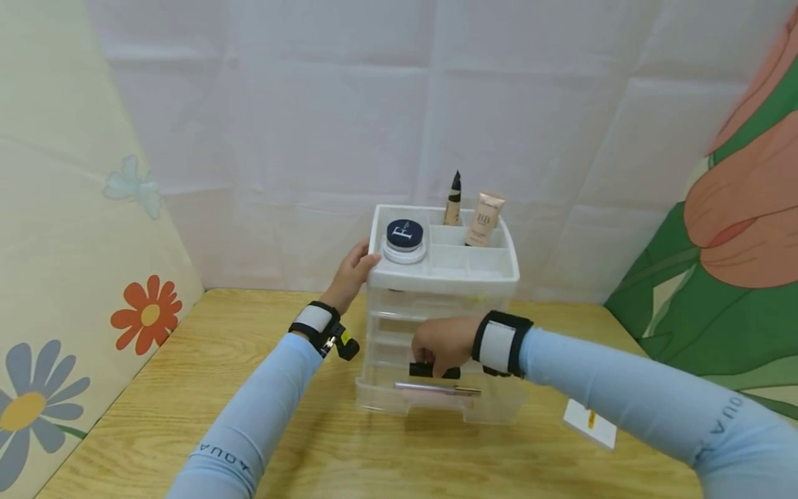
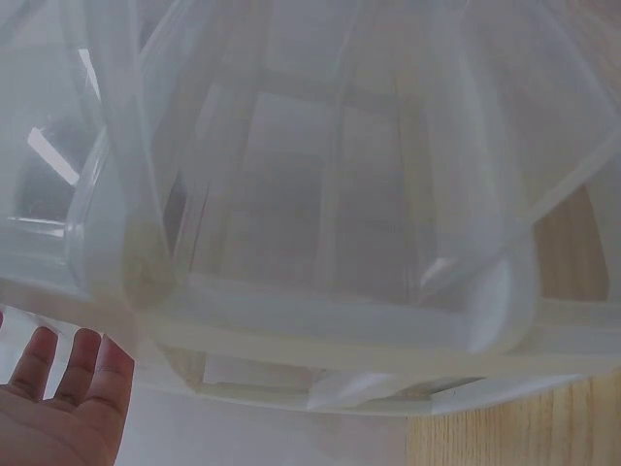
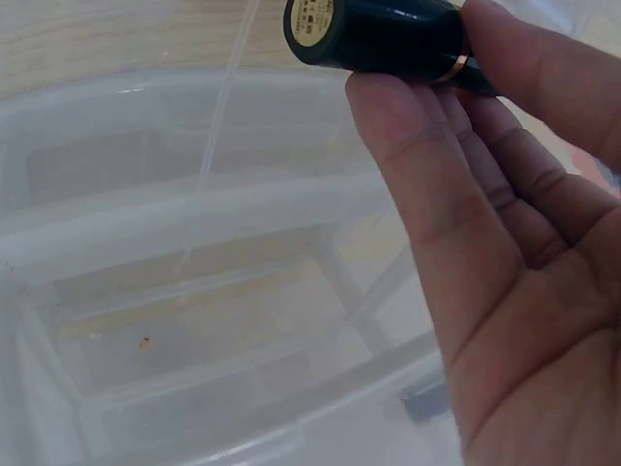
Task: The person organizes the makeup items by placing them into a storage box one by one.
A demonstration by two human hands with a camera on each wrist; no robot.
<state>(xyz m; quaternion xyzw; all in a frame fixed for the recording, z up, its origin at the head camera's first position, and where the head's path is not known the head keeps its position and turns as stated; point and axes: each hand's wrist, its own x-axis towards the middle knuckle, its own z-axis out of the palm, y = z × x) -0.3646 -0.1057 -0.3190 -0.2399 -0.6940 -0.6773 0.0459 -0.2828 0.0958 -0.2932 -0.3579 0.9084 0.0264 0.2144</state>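
A clear drawer organizer (image 1: 442,285) with a white top tray stands on the table, its bottom drawer (image 1: 380,398) pulled out. Above that drawer my right hand (image 1: 445,343) pinches a dark lipstick (image 3: 383,37) between thumb and fingers. The lipstick lies sideways, with a round label on its end and a gold ring. A slim tube with a gold end (image 1: 436,389) lies across the drawer. My left hand (image 1: 350,276) rests against the organizer's upper left side, thumb at the top rim. In the left wrist view its fingers (image 2: 81,374) extend along the clear plastic.
On the top tray sit a round jar with a dark lid (image 1: 404,235), a BB cream tube (image 1: 483,220) and a slim tube with a black pointed cap (image 1: 454,201). A small white box (image 1: 589,424) lies on the wooden table (image 1: 249,388), right of the organizer.
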